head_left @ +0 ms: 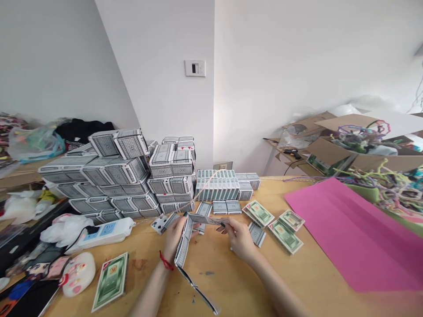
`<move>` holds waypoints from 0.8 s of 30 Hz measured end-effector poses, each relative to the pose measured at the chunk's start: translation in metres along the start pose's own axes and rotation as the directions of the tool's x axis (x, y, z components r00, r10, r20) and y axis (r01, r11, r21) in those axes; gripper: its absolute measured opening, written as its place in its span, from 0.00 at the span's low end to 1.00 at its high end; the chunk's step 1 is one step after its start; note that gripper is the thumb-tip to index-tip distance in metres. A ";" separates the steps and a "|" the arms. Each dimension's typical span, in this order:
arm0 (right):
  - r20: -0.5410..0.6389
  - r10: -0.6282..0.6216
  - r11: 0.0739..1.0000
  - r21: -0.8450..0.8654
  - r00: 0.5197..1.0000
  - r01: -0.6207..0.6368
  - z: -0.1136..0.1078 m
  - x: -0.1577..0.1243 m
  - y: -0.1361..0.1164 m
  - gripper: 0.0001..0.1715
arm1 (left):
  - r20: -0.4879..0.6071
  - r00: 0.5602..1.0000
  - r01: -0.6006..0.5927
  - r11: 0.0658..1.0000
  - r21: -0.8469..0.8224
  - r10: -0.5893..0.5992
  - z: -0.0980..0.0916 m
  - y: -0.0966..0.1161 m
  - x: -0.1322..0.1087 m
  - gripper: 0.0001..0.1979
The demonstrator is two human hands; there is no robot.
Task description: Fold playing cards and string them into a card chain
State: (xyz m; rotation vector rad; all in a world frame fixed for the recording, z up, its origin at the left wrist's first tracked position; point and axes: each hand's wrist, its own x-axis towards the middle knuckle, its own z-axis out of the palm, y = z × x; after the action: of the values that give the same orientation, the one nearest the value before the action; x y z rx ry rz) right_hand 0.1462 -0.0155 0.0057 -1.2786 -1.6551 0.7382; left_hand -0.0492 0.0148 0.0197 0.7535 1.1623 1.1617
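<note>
A chain of joined playing cards [183, 247], bent into angled panels with grey patterned backs, is held above the wooden table. My left hand [172, 237], a red string bracelet at its wrist, is closed on the chain's upper bend. One panel hangs down toward the table's near side. The fingers of my right hand [240, 237] pinch the far end of the top panel. Loose playing cards [257, 234] lie beside my right hand, and a face-up spade card [159, 223] lies beyond the left one. Behind both hands stand stacked blocks made of cards [125, 169].
Green card boxes [286, 235] lie at right, with another card box [111, 281] at front left. A pink sheet [357, 237] covers the right side. At left are a white power strip [105, 233] and a round white object [79, 274]. A cardboard box [333, 154] stands back right.
</note>
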 end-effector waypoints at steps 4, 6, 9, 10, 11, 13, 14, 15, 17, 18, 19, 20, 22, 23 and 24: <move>0.005 0.001 1.000 -0.023 1.000 -0.001 -0.001 -0.001 -0.001 0.17 | 0.067 0.997 -0.030 0.999 -0.025 0.032 0.003 -0.004 -0.001 0.08; 0.024 -0.008 0.998 -0.056 1.000 0.010 -0.001 -0.001 -0.002 0.17 | 0.066 0.997 -0.035 0.999 -0.015 0.036 0.004 -0.006 -0.002 0.07; 0.039 -0.020 0.994 -0.106 0.999 0.024 0.000 -0.002 -0.002 0.18 | 0.075 0.997 -0.036 0.999 0.015 0.034 0.003 -0.007 -0.002 0.06; 0.037 -0.019 0.992 -0.121 0.999 0.023 0.000 -0.002 -0.001 0.18 | 0.080 0.996 -0.038 0.999 0.027 0.036 0.003 -0.008 -0.001 0.06; 0.030 -0.016 0.991 -0.134 0.999 0.020 0.001 -0.003 -0.001 0.18 | 0.087 0.996 -0.041 0.998 0.037 0.037 0.002 -0.008 -0.001 0.07; 0.018 -0.005 0.989 -0.151 1.000 0.007 0.001 -0.003 0.000 0.19 | 0.102 0.994 -0.042 0.998 0.055 0.036 0.001 -0.009 -0.001 0.07; 0.016 -0.001 0.989 -0.146 1.000 0.003 0.002 -0.003 0.001 0.19 | 0.105 0.994 -0.042 0.997 0.062 0.035 0.001 -0.010 -0.001 0.07; 0.017 -0.001 0.992 -0.129 1.000 0.003 0.002 -0.003 0.002 0.18 | 0.108 0.994 -0.041 0.997 0.068 0.033 0.001 -0.010 -0.001 0.07; 0.016 -0.012 0.998 -0.057 1.000 0.013 0.001 -0.002 0.003 0.18 | 0.116 0.993 -0.041 0.997 0.072 0.033 0.002 -0.010 -0.002 0.07; 0.018 -0.019 1.000 -0.013 1.000 0.019 0.001 -0.001 0.004 0.18 | 0.126 0.992 -0.042 0.996 0.073 0.032 0.002 -0.010 -0.002 0.08; 0.017 -0.024 0.999 0.026 1.000 0.024 0.000 0.000 0.006 0.18 | 0.138 0.990 -0.041 0.996 0.073 0.030 0.003 -0.010 -0.003 0.08; 0.015 -0.026 0.998 0.054 1.000 0.025 -0.001 0.001 0.008 0.18 | 0.151 0.988 -0.039 0.996 0.074 0.028 0.003 -0.010 -0.003 0.08; 0.010 -0.025 0.997 0.073 1.000 0.025 -0.003 0.002 0.011 0.18 | 0.168 0.986 -0.034 0.996 0.079 0.020 0.004 -0.011 -0.004 0.09; 0.010 -0.026 0.997 0.071 1.000 0.025 -0.004 0.003 0.013 0.18 | 0.173 0.985 -0.029 0.996 0.081 0.015 0.004 -0.012 -0.004 0.09; 0.010 -0.029 0.997 0.066 1.000 0.028 -0.005 0.003 0.014 0.18 | 0.173 0.985 -0.024 0.996 0.083 0.010 0.004 -0.012 -0.003 0.09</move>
State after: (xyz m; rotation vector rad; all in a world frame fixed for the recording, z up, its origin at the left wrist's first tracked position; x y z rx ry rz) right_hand 0.1563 -0.0090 -0.0036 -1.2044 -1.6408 0.7778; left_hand -0.0418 0.0087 0.0104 0.9130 1.0666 1.0439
